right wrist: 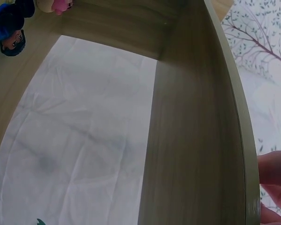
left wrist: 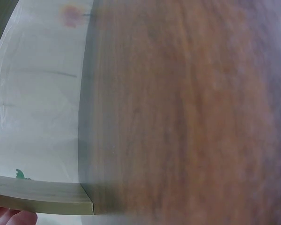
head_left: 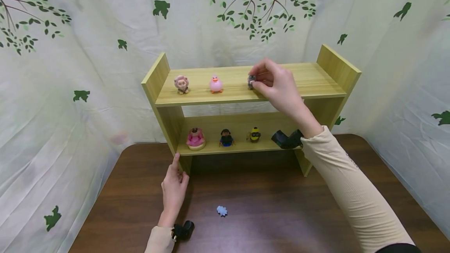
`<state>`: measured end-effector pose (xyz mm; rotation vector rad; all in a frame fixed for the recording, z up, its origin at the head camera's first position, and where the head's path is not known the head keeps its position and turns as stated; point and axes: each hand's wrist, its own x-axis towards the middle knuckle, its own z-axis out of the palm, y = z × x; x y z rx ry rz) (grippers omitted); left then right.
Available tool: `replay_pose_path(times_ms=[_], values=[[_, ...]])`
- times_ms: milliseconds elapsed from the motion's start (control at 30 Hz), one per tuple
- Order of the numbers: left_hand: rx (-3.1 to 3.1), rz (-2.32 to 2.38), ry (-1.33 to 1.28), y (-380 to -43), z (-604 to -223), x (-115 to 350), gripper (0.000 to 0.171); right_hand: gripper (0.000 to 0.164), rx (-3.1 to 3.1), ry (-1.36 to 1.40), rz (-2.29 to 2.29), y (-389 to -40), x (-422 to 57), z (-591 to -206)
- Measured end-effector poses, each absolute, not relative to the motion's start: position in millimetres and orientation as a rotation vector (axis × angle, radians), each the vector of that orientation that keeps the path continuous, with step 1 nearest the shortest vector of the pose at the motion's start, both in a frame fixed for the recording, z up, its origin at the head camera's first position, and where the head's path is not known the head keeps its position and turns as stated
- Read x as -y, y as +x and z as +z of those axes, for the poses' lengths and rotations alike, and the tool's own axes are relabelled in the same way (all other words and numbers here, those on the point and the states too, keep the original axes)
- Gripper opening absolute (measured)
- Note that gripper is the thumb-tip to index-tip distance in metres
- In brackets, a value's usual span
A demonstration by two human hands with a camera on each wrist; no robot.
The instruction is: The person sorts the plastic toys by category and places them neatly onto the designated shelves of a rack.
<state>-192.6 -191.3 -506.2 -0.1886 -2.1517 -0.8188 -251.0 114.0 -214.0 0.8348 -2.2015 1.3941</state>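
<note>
On the upper board of a wooden shelf [head_left: 232,98], my right hand [head_left: 277,85] pinches a small grey figurine [head_left: 251,82] between thumb and fingers. Its base is hidden partly by the hand. In the right wrist view fingers [right wrist: 274,171] show past the board edge, the figurine out of sight. To the left stand a pink duck figurine [head_left: 216,85] and a pinkish figurine with a curly mane [head_left: 181,84]. My left hand [head_left: 174,190] touches the front of the shelf's left side panel [left wrist: 42,206] with an extended index finger; the other fingers are partly hidden.
On the lower board stand a pink bear figurine [head_left: 195,139], a dark-haired figurine in blue [head_left: 226,138] and a yellow figurine [head_left: 254,134]. A light-blue snowflake-like piece [head_left: 222,211] lies on the brown table [head_left: 267,214]. A leaf-patterned cloth [head_left: 105,7] hangs behind.
</note>
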Motion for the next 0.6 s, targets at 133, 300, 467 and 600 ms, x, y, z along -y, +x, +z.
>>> replay_pose_path(times_ms=[133,300,467,600], values=[[2.161,-0.824,-0.182,-191.8,-506.2,191.5,0.087,0.019,2.201,0.815,1.426,-250.5,-114.7,-214.7],[2.157,-0.822,-0.18,-191.8,-506.4,191.8,0.087,0.022,2.173,0.811,1.488,-249.8,-116.4,-215.6],[2.153,-0.817,-0.183,-192.2,-507.2,191.5,0.087,0.023,2.12,0.817,1.568,-248.5,-120.5,-216.2],[2.149,-0.815,-0.192,-192.2,-506.8,191.1,0.088,0.022,2.081,0.825,1.59,-246.6,-123.7,-216.8]])
